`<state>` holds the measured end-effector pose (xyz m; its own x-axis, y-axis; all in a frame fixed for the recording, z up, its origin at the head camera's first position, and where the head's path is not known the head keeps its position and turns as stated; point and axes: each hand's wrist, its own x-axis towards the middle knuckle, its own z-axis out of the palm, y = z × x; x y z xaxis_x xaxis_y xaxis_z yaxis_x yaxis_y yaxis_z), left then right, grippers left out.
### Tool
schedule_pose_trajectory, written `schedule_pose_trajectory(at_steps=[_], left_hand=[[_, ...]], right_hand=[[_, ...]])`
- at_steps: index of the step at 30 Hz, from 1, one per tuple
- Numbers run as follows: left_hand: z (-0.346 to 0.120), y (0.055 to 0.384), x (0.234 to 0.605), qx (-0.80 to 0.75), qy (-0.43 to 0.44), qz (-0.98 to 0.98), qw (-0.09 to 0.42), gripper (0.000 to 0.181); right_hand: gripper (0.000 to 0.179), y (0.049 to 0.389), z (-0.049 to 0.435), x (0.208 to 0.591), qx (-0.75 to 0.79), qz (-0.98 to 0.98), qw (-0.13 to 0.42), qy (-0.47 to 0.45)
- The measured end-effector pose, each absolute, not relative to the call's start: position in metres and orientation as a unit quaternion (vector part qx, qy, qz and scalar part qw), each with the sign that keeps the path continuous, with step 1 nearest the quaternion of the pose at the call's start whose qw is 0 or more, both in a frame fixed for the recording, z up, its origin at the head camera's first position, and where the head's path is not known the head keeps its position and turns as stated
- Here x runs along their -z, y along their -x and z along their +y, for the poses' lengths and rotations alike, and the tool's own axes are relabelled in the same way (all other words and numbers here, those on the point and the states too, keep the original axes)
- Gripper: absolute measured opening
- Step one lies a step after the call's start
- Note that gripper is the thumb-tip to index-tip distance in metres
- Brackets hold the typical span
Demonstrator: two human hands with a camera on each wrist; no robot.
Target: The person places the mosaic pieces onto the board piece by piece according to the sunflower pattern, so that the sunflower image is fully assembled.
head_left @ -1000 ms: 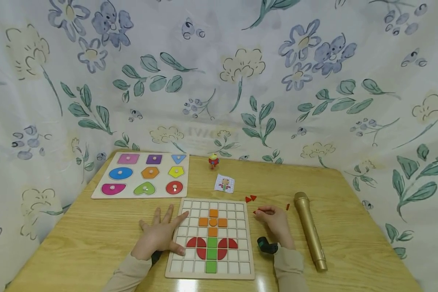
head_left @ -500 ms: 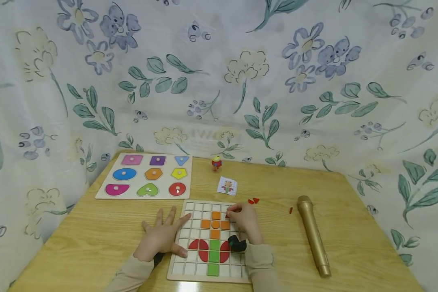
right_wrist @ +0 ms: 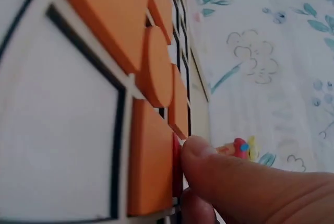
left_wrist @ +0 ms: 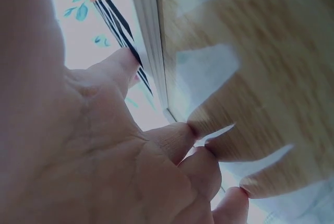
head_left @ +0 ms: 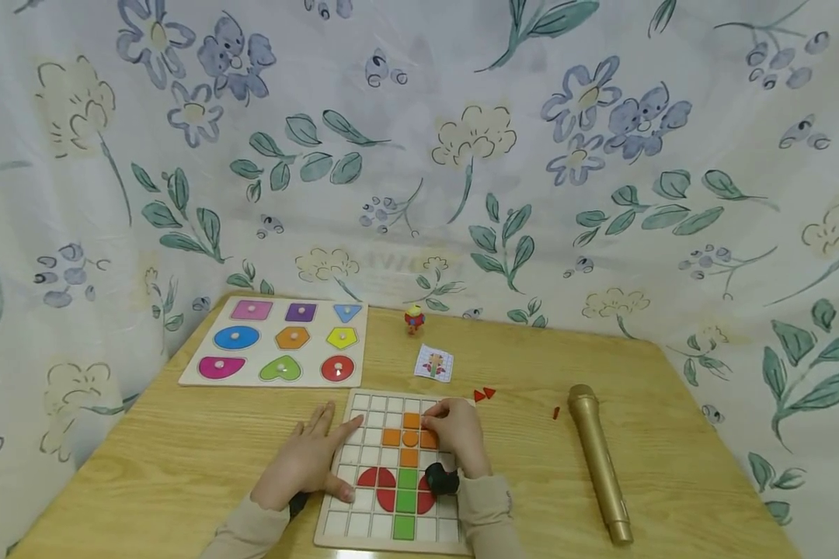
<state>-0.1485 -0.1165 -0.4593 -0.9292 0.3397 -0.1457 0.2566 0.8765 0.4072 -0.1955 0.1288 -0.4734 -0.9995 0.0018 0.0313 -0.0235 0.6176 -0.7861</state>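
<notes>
A wooden grid board [head_left: 335, 539] lies on the table, bearing orange, green and red tiles in a flower-like pattern. My left hand [head_left: 304, 463] rests spread over its left edge, thumb and index finger on the board, the other fingers beyond it on the table. Over the upper right part, my right hand [head_left: 460, 435] pinches a small red triangle tile [right_wrist: 176, 164] between thumb and fingers. That tile is low at the grid, beside an orange square [right_wrist: 148, 161]; in the head view the fingers hide it. The right hand and its wrist camera cover some right-hand cells.
Two red triangle tiles [head_left: 485, 394] lie past the board's top right corner. A small red piece [head_left: 555, 413] is near a gold microphone [head_left: 600, 466]. Behind the board are a pattern card [head_left: 433, 363], a toy figure [head_left: 414, 319] and a shape puzzle [head_left: 273, 341].
My right hand has brought the red triangle tile from the table right of the board leftward onto the grid, beside the top orange square. The left hand has stayed on the left edge.
</notes>
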Motion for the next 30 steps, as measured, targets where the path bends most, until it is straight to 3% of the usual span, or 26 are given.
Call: schedule_pose_trajectory(at_steps=[9, 16, 30], left_hand=[[-0.117, 0.148, 0.459, -0.19, -0.154, 0.965, 0.097, 0.111], [-0.116, 0.146, 0.456, -0.184, -0.153, 0.966, 0.101, 0.11], [-0.116, 0.147, 0.458, -0.186, -0.147, 0.965, 0.109, 0.11]], right_hand=[[0.025, 0.213, 0.171, 0.471, -0.512, -0.856, 0.026, 0.068], [0.026, 0.217, 0.209, 0.478, -0.537, -0.832, 0.06, 0.121], [0.021, 0.231, 0.218, 0.484, -0.424, -0.897, 0.071, 0.098]])
